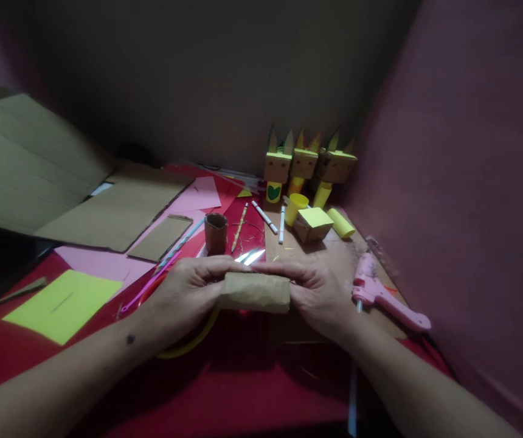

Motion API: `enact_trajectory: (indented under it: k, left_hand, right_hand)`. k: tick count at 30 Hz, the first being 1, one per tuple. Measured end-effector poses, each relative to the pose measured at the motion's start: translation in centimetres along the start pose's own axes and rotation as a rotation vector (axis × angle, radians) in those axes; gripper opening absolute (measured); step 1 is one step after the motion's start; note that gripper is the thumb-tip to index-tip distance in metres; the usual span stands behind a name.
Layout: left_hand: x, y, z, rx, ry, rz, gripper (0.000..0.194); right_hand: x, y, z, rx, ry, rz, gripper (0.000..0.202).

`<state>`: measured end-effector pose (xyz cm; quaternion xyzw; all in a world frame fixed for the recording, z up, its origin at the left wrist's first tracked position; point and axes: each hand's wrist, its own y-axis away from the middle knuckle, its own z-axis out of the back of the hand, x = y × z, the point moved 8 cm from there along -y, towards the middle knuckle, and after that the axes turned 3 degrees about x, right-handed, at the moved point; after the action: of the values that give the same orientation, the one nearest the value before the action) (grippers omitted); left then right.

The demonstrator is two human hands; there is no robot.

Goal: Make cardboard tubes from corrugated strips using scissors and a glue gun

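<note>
Between my two hands is a short brown cardboard tube (256, 293), held level above the table. My left hand (200, 283) grips its left end, thumb and fingers pressed on it. At the other end my right hand (318, 292) holds it the same way. Just beyond stands another brown cardboard tube (216, 234), upright. A small cardboard box (312, 225) with a yellow top sits past my right hand. Near it are an upright yellow paper tube (297, 208) and a lying yellow tube (341, 223).
A pink glue gun (387, 292) lies right, its cord (353, 401) hanging down. Several cardboard figures with pointed ears (278, 167) stand at the back. Left are large cardboard sheets (120, 207), pink paper (202, 193) and yellow paper (64, 306). A pencil (240, 227) and white markers (264, 217) lie ahead.
</note>
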<state>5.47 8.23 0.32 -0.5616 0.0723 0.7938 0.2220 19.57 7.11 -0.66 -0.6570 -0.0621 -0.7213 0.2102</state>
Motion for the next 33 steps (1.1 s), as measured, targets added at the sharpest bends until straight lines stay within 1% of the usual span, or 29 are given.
enact_trajectory:
  k: [2, 4, 8, 11, 13, 14, 17, 19, 20, 21, 22, 23, 25, 26, 27, 29, 31, 33]
  left_hand:
    - [-0.2, 0.2, 0.1, -0.029, -0.014, -0.045, 0.020]
    - [-0.6, 0.4, 0.3, -0.061, -0.069, -0.124, 0.023]
    - [-1.8, 1.1, 0.4, -0.090, -0.233, -0.291, 0.025]
    - [-2.2, 1.5, 0.4, -0.095, -0.234, -0.329, 0.022]
    - [-2.2, 1.4, 0.3, -0.077, -0.197, -0.303, 0.020]
    - [-2.0, 1.4, 0.2, -0.066, -0.176, -0.280, 0.020]
    - [-1.5, 1.0, -0.1, -0.043, -0.142, -0.180, 0.020]
    - [-0.9, 0.7, -0.6, 0.004, -0.099, -0.093, 0.020]
    - [-0.7, 0.6, -0.8, 0.033, -0.046, -0.046, 0.018]
    - [-0.4, 0.5, -0.9, 0.046, 0.024, -0.001, 0.015]
    - [-0.3, 0.4, -0.8, 0.034, 0.098, 0.034, 0.012]
    - [-0.3, 0.4, -0.4, -0.001, 0.158, 0.058, 0.010]
    - [-0.5, 0.3, 0.9, -0.094, 0.200, 0.068, 0.009]
    - [-0.7, 0.3, 1.4, -0.115, 0.182, 0.059, 0.011]
    - [-1.0, 0.3, 1.6, -0.110, 0.150, 0.038, 0.014]
    - [-1.4, 0.3, 1.5, -0.061, 0.077, 0.001, 0.018]
    - [-1.6, 0.4, 0.9, -0.015, 0.033, -0.028, 0.017]
    - [-1.6, 0.5, 0.2, 0.015, 0.034, -0.047, 0.021]
  right_hand:
    - [0.7, 0.3, 0.0, 0.013, 0.178, 0.080, 0.033]
    - [1.3, 0.6, 0.1, 0.004, 0.304, 0.163, 0.035]
    - [2.5, 1.1, -0.2, -0.013, 0.500, 0.305, 0.034]
    - [3.6, 1.4, -0.9, 0.010, 0.567, 0.404, 0.032]
    - [4.0, 1.6, -1.1, 0.027, 0.557, 0.431, 0.030]
    - [4.0, 1.6, -1.2, 0.033, 0.543, 0.421, 0.030]
    - [3.3, 1.5, -1.0, 0.050, 0.489, 0.316, 0.030]
    - [2.6, 1.4, -1.2, 0.100, 0.486, 0.237, 0.025]
    - [2.4, 1.4, -1.3, 0.127, 0.496, 0.224, 0.023]
    - [2.4, 1.4, -1.5, 0.147, 0.513, 0.230, 0.023]
    - [2.6, 1.4, -1.6, 0.155, 0.533, 0.248, 0.026]
    - [2.9, 1.4, -1.6, 0.146, 0.559, 0.277, 0.027]
    - [3.5, 1.3, -1.2, 0.078, 0.641, 0.343, 0.031]
    - [3.8, 1.3, -1.0, 0.040, 0.694, 0.375, 0.032]
    - [4.0, 1.3, -0.9, 0.007, 0.748, 0.406, 0.033]
    - [4.4, 1.5, -0.9, -0.030, 0.843, 0.468, 0.036]
    - [4.6, 1.8, -1.3, -0.020, 0.916, 0.514, 0.038]
    - [4.5, 2.0, -1.7, 0.005, 0.972, 0.534, 0.042]
